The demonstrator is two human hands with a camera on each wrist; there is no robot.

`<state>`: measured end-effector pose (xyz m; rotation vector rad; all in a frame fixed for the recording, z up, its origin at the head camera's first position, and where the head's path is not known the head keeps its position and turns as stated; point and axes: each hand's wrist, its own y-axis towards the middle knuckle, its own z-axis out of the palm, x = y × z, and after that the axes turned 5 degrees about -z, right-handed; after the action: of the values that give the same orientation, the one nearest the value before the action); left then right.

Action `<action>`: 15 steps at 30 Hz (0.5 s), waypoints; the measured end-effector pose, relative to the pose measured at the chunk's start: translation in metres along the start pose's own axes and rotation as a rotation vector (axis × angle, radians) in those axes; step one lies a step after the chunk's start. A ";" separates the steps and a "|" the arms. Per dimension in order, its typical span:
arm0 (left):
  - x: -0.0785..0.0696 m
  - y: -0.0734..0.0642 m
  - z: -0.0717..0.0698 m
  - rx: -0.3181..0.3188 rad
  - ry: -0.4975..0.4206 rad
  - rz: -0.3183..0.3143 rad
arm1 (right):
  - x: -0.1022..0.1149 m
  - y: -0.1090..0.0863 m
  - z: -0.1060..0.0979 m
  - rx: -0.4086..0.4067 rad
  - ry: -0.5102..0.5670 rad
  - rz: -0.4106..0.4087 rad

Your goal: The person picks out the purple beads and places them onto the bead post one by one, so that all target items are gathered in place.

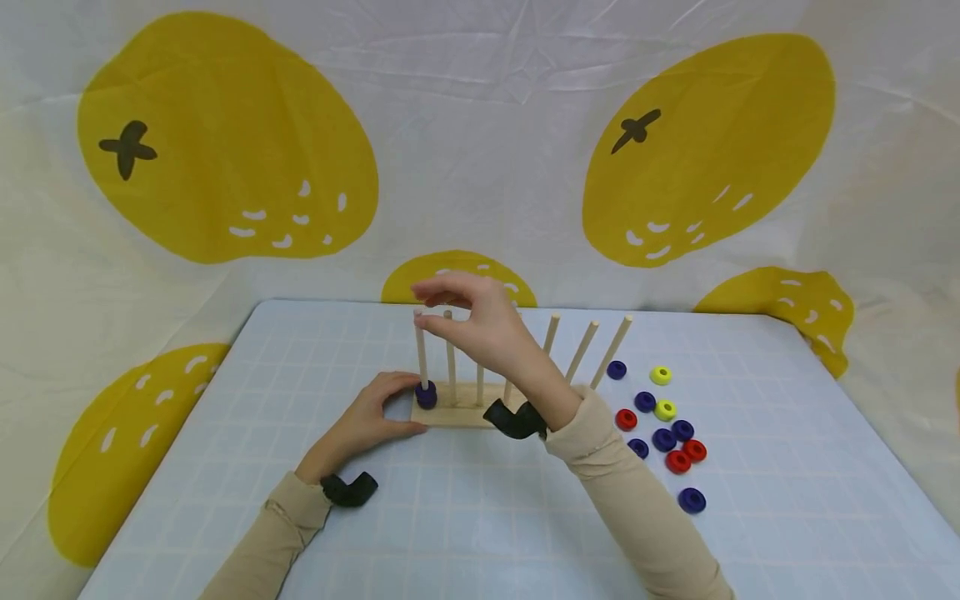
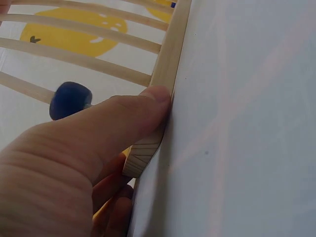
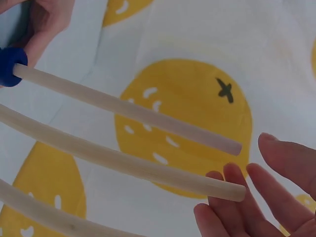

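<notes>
Left hand (image 1: 371, 414): clamped on the left end of the wooden base (image 1: 459, 417), thumb along the near edge, fingers around the far side; the grip presumably steadies the base. Right hand (image 1: 483, 325): raised above the left part of the base, thumb and fingers apart, nothing held between them. Its fingertips lie about the top of the leftmost peg (image 1: 422, 354); whether they touch it cannot be told. The raised height probably reflects the peg's length, since a ring passes only over the tip.

Low on this peg, close to the base, sit blue rings (image 1: 426, 395), their exact number unclear; the peg evidently keeps them in line. The base lies flat, its long axis running left to right across the person's front. Seven pegs rise in one row along that axis, tips upward; those toward its right end appear to lean outward, possibly a lens effect.

Right of the base: loose rings in blue (image 1: 692, 507), red (image 1: 678, 469) and yellow (image 1: 656, 378), scattered on the table (image 1: 465, 533), perhaps so placed for the right hand's reach. Behind the base: a pale backdrop (image 1: 480, 150) printed with yellow fruit.
</notes>
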<state>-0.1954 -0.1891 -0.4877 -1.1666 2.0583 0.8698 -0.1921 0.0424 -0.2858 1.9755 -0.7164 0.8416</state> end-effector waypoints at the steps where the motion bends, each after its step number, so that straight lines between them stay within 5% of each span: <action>1: 0.000 0.000 0.000 0.004 0.000 -0.007 | 0.001 -0.001 0.000 -0.008 -0.007 -0.011; 10: -0.027 -0.003 -0.003 -0.016 0.011 0.002 | 0.009 -0.016 -0.008 -0.073 -0.066 -0.132; 15: -0.002 0.000 0.004 -0.019 0.013 0.000 | 0.012 -0.027 -0.016 -0.082 -0.018 -0.160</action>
<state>-0.1939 -0.1850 -0.4883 -1.1853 2.0644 0.8862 -0.1692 0.0665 -0.2827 1.9404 -0.5850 0.6891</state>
